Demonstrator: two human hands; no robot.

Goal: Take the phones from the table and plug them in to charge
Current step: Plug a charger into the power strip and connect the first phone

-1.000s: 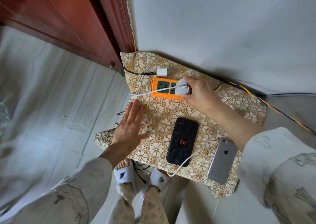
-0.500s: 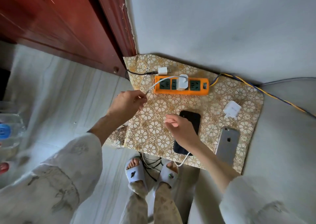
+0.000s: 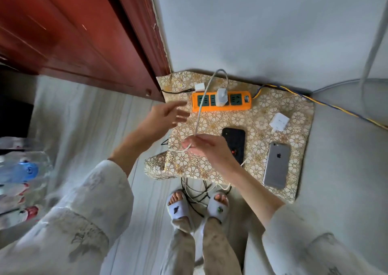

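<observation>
White cable pinched in right-hand fingers above black phone.

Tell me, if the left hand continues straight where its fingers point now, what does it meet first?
Probably the white cable rising from the right hand; beyond it lies the orange power strip. Depth is unclear.

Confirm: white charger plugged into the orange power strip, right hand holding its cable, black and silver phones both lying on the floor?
Not quite. The head view shows the black phone and silver phone lying on the patterned table, not the floor. The rest stands: the white charger sits in the orange power strip, and the right hand holds its cable.
</observation>
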